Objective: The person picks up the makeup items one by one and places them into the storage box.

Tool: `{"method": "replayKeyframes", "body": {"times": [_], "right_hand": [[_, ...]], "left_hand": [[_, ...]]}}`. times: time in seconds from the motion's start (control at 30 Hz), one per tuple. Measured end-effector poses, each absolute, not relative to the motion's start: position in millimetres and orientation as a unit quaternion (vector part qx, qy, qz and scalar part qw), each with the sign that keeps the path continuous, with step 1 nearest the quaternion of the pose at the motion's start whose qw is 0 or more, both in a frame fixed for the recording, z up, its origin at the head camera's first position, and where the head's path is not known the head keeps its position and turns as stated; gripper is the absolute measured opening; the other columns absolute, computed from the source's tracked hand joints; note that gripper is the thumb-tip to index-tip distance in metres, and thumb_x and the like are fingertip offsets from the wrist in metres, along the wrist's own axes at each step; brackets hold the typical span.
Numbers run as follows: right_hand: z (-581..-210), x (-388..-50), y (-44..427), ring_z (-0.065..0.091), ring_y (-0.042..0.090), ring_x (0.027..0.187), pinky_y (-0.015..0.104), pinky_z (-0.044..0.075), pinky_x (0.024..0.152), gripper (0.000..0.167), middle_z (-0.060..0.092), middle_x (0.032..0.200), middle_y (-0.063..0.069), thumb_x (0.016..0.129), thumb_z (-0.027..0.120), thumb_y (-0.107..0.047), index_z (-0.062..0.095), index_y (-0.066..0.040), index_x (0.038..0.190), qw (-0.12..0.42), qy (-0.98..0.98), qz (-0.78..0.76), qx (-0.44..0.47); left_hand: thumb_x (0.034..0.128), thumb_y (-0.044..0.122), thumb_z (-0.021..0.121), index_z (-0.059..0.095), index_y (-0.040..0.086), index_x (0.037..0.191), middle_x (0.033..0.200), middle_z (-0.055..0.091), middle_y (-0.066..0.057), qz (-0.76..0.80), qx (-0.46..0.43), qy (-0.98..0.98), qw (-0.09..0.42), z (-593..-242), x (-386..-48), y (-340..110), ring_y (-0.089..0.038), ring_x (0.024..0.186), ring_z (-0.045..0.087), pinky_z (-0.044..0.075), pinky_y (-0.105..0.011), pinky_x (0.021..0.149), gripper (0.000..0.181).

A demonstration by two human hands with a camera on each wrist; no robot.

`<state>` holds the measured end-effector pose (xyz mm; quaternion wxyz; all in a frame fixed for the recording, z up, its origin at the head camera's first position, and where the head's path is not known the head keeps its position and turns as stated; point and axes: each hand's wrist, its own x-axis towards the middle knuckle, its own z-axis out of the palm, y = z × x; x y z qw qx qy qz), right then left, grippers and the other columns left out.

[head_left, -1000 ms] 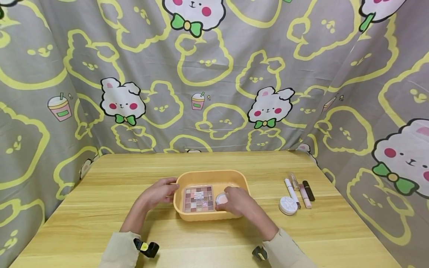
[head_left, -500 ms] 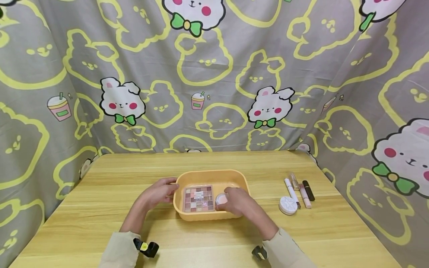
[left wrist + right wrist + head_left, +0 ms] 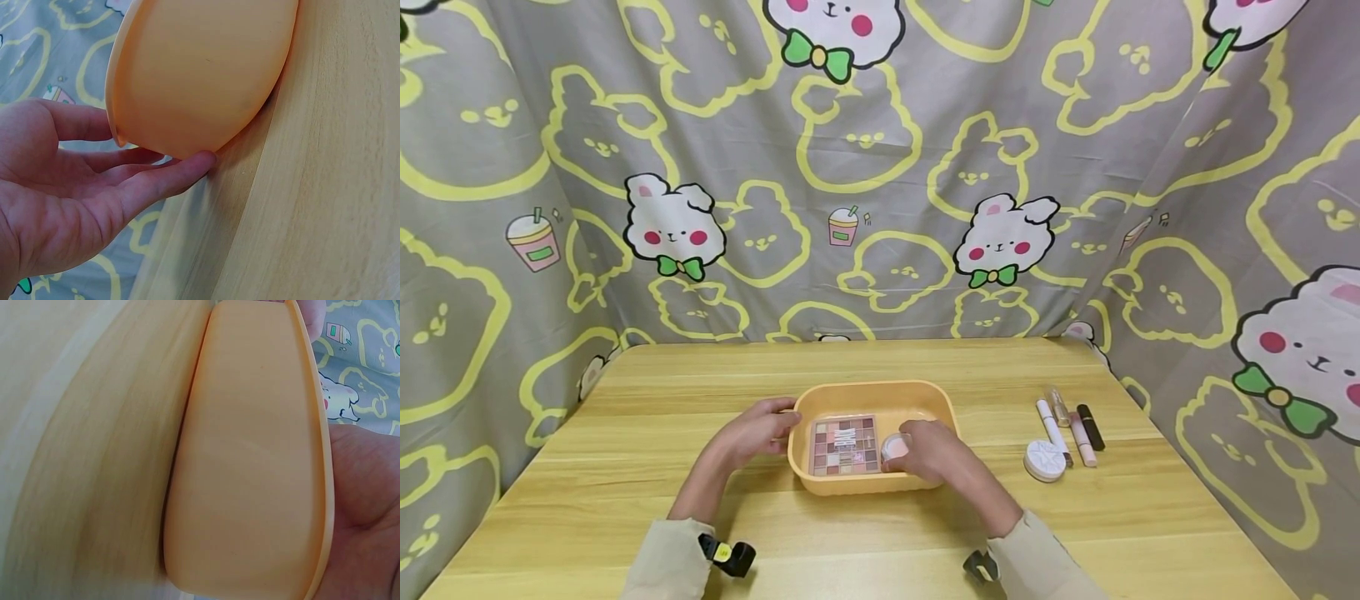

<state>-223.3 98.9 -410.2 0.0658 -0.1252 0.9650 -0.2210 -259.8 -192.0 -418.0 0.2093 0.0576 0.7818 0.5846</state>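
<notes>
A peach-orange plastic tray (image 3: 872, 485) with tall sides stands on the table. At its left end my left hand (image 3: 756, 433) grips the rim; in the left wrist view the thumb lies at the rim and the other fingers (image 3: 169, 181) touch the outer wall. My right hand (image 3: 934, 450) reaches over the near right side and holds a small round pinkish-white compact (image 3: 895, 447) inside the tray. Left of the compact, an eyeshadow palette (image 3: 844, 446) lies flat. In the right wrist view the tray wall (image 3: 250, 450) hides my right fingers and the compact.
To the right on the wooden table (image 3: 880, 550) lie a round white embossed case (image 3: 1044, 460), a white tube (image 3: 1051, 425), a clear tube (image 3: 1059, 408), a pink tube (image 3: 1083, 439) and a black tube (image 3: 1091, 427). A patterned curtain (image 3: 880, 208) hangs behind and at both sides.
</notes>
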Motion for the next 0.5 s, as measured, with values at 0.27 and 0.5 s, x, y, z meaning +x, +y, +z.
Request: {"method": "replayKeyframes", "body": {"times": [0.27,0.5], "right_hand": [[-411.6,-224.1,99.3,0.065,0.033,0.106,0.046,0.053,0.094,0.069,0.071,0.118,0.020,0.078,0.086,-0.041,0.065,0.005,0.125,0.063,0.964,-0.224,-0.132],[-412.4,-224.6,99.6,0.066,0.033,0.105,0.047,0.053,0.094,0.069,0.071,0.116,0.019,0.077,0.086,-0.041,0.065,0.005,0.124,0.061,0.962,-0.228,-0.135]], "left_hand": [[0.1062,0.016,0.043,0.035,-0.008,0.151,0.139,0.056,-0.027,0.585,0.058,0.781,0.210,-419.4,-261.0,-192.6,-0.032,0.122,0.061,0.058,-0.045,0.095,0.052],[0.1063,0.017,0.043,0.034,-0.008,0.151,0.140,0.055,-0.028,0.586,0.061,0.780,0.213,-420.2,-262.0,-193.1,-0.033,0.124,0.060,0.057,-0.046,0.097,0.052]]}}
